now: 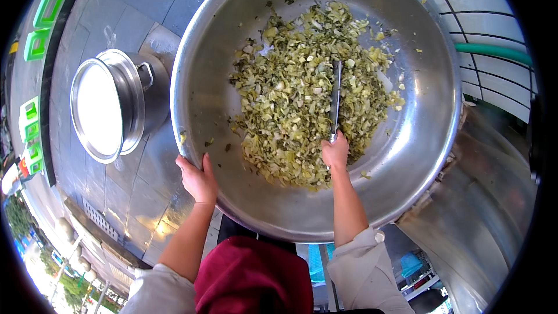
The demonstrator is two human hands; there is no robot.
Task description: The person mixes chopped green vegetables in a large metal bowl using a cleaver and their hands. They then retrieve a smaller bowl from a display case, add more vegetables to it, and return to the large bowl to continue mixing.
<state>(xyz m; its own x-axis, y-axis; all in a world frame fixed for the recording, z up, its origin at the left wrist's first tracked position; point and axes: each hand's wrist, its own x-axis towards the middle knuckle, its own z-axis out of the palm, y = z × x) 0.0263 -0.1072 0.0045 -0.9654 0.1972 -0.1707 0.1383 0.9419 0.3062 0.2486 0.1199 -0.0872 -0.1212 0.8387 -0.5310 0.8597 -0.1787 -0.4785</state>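
Observation:
A wide stainless-steel basin (pixel 418 148) fills the middle of the head view. Inside it lies a broad heap of chopped yellow-green leafy vegetables (pixel 287 109), probably pickled greens, with pale stem pieces among the darker bits. My right hand (pixel 336 151) grips the handle of a knife (pixel 335 96). Its metal blade points away from me over the heap and is seen nearly edge-on, so its full shape cannot be told. At the basin's near left rim, my left hand (pixel 198 179) holds on, thumb inside and fingers over the outer edge.
On the grey tiled floor (pixel 144 174) to the left stands a large metal pot (pixel 152 78) with a shiny round metal vessel (pixel 96 111) on top. A green hose (pixel 492 53) runs by the white tiled wall (pixel 484 22) at right. Bent sheet metal (pixel 484 196) lies near right.

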